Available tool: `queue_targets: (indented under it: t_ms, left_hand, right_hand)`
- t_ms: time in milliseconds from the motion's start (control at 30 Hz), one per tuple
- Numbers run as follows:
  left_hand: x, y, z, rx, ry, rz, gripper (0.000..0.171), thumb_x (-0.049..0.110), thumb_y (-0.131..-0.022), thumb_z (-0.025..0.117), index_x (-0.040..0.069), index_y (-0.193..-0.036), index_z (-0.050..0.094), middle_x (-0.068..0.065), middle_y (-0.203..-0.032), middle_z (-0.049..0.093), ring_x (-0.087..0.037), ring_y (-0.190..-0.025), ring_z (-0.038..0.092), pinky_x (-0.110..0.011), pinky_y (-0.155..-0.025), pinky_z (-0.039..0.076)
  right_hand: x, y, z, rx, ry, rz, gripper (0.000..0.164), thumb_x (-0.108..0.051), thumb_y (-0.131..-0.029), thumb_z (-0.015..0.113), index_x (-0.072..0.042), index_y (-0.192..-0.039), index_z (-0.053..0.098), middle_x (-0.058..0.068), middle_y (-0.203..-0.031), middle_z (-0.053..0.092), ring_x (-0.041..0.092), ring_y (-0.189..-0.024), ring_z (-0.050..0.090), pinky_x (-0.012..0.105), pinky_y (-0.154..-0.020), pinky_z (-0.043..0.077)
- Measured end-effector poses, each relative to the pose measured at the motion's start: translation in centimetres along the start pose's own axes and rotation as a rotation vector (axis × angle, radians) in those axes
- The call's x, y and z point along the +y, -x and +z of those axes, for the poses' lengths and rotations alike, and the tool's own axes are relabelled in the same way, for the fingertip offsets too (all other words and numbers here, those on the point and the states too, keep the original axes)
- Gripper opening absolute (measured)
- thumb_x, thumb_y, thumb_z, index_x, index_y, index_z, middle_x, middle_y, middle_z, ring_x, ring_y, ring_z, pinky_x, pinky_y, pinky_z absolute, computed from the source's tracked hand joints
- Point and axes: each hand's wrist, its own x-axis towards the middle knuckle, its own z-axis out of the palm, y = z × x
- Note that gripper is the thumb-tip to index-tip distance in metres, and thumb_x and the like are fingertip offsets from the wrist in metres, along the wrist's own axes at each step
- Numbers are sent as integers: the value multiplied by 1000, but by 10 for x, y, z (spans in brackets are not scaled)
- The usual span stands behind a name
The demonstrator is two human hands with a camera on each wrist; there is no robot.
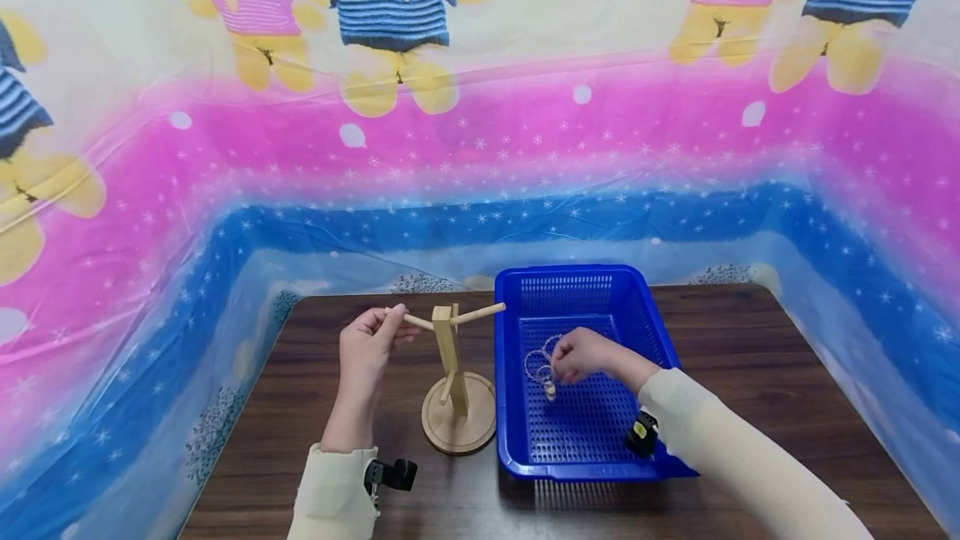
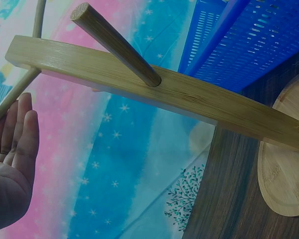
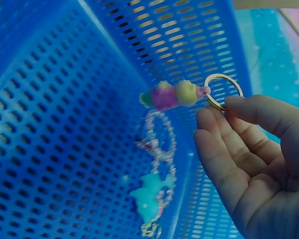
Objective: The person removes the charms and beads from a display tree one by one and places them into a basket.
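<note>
My left hand point(image 1: 363, 348) grips the end of a left peg on a wooden stand point(image 1: 447, 348), thumb on top. The stand has an upright post with several pegs and a round base point(image 2: 283, 184). Over the blue basket point(image 1: 504, 390), my right hand point(image 1: 587, 354) pinches the metal ring of a keychain point(image 3: 164, 98) between thumb and fingers. A small pink, yellow and green figure hangs from that ring. Below it in the basket lie beaded loops point(image 3: 173, 142) and a turquoise charm point(image 3: 148, 199).
The basket stands close to the right of the stand's base, and one peg point(image 1: 480, 312) reaches toward its rim. Both are on a dark wooden table point(image 1: 750, 407). A printed cloth point(image 1: 525, 132) with bears hangs behind and at the sides.
</note>
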Motion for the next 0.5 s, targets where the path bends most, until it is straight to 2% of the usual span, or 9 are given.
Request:
queue_targets:
  t_ms: [267, 500]
  left_hand:
    - [1, 0, 0, -1, 7, 0, 21, 7, -101, 62, 8, -81, 67, 13, -64, 73, -1, -64, 73, -20, -70, 65]
    - [0, 0, 0, -2, -2, 4, 17, 8, -101, 63, 5, -85, 68, 14, -65, 73, -1, -64, 73, -22, -70, 65]
  right_hand:
    - [17, -5, 2, 7, 0, 46, 11, -1, -92, 64, 2, -92, 74, 12, -95, 76, 14, -76, 72, 37, -79, 67]
    - [30, -13, -1, 24, -31, 97, 9, 1, -92, 64, 3, -90, 73, 11, -92, 75, 16, -75, 71, 38, -77, 66]
